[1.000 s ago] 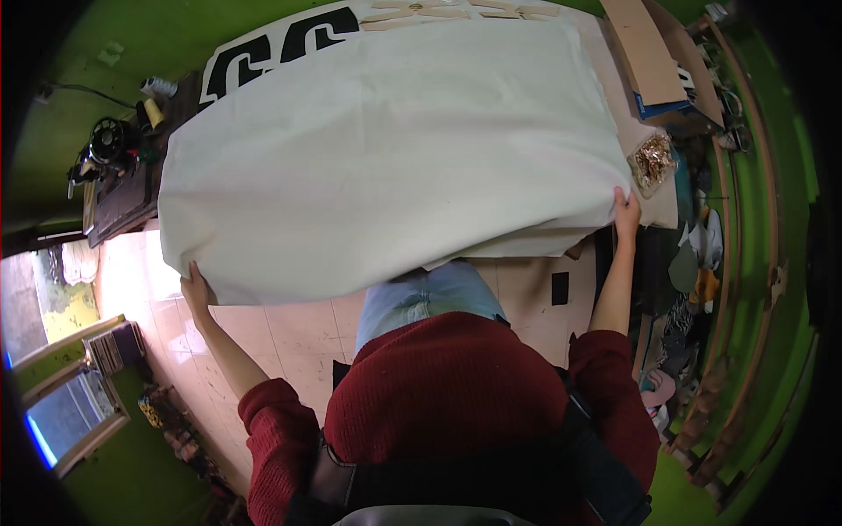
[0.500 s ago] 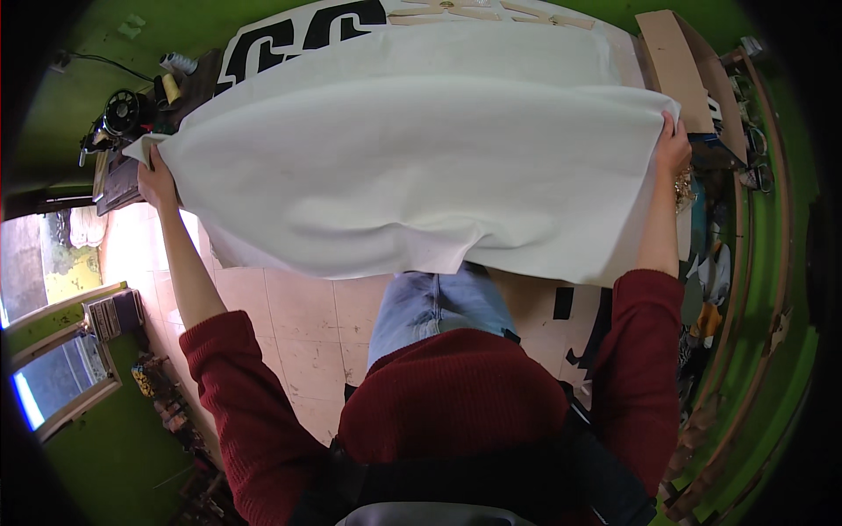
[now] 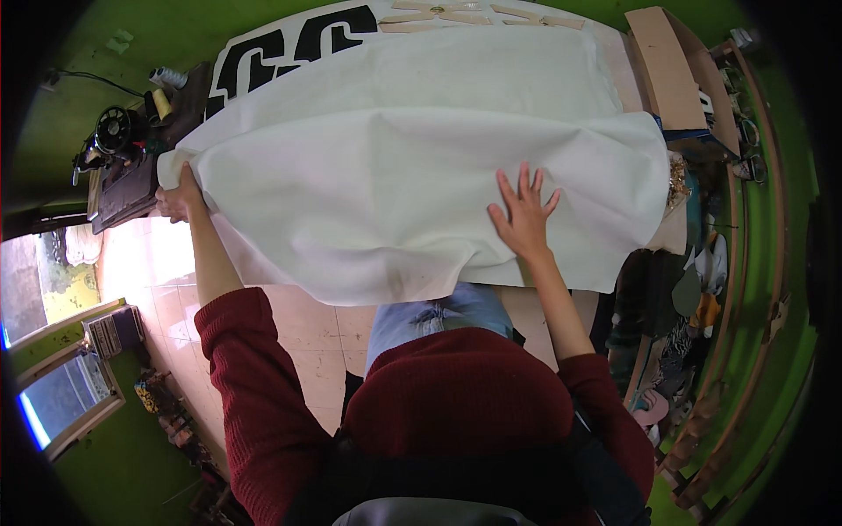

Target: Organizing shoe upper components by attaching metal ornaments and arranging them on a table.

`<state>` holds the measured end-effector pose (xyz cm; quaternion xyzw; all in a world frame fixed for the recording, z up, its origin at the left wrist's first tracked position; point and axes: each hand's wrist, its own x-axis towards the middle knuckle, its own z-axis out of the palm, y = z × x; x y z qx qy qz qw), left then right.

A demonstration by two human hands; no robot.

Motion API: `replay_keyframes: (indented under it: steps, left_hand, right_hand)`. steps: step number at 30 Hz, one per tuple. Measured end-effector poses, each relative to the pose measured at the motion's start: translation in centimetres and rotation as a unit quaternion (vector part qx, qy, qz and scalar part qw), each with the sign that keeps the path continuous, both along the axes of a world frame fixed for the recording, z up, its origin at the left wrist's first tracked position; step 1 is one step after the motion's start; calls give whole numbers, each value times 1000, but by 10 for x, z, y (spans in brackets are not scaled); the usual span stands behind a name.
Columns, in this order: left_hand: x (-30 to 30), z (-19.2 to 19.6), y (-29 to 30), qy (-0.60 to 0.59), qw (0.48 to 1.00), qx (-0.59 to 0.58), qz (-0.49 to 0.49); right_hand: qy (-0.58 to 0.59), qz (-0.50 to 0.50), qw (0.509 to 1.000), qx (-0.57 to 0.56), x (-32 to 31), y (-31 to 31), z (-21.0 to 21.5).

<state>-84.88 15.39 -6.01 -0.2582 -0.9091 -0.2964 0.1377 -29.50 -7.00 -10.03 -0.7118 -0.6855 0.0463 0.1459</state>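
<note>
A white sheet (image 3: 421, 175) is spread across the middle of the worktop (image 3: 627, 70), and its near margin is draped past the near edge. Wrinkles are pressed into it near its middle. The right hand (image 3: 526, 221) is laid on the sheet, right of the middle of the near edge; its fingers are spread wide and nothing is gripped by them. By the left edge, the sheet's left end is held by the left hand (image 3: 181, 198), with the fingers closed on the cloth and a small flap turned up beside them. Farther off, gold-coloured pieces (image 3: 676, 180) are partly hidden by the sheet at the right edge. Beyond the left edge, a black sewing machine (image 3: 114, 130) and a yellow spool (image 3: 162, 103) are seen. A second white layer is seen past the sheet; whether it is joined cannot be told. An open cardboard box (image 3: 667, 70) is set at the far right corner. Black cut shapes (image 3: 333, 33) are laid near the far left corner, and tan pieces (image 3: 430, 12) along the far edge.
</note>
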Motion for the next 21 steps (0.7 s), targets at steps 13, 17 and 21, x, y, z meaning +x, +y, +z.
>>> replay_keyframes:
  steps: [13,17,21]
  left_hand:
    - [-66,5,-57,32,997,17,-63]
    - [105,24,-123,30,877,242,-414]
    - [220,-4,-234,83,634,-188,-745]
  right_hand:
    - [-73,-110,987,-94,49,41,-24]
    - [-73,-154,979,-114,70,22,-20]
    - [-32,-141,982,-123,55,34,-12]
